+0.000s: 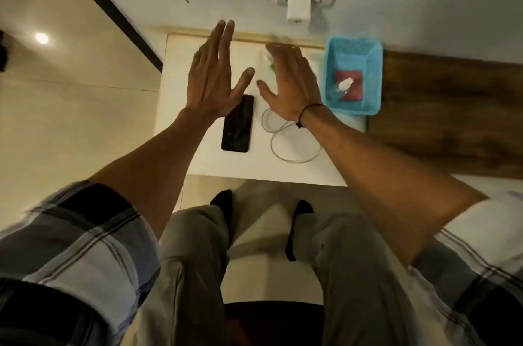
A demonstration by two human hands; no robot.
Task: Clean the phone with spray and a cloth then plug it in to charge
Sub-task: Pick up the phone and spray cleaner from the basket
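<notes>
A: What do you have on the feed?

B: I see the left hand (pixel 210 78) and right hand (pixel 288 85), both spread flat, fingers straight, holding nothing, raised over the white table (pixel 283 173).

A: And the phone?

B: The phone (pixel 237 123) lies face up below the left hand, cable (pixel 285 133) coiled just beside it. The 1 blue basket (pixel 373 77) holds a red cloth (pixel 352 85) and small bottle (pixel 343 86) (blurred). Charger (pixel 297 4) sits in the wall socket.

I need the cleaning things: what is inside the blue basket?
In the blue basket lie a dark red cloth and, on top of it, a small clear spray bottle. Whatever is under the cloth is covered.
</notes>
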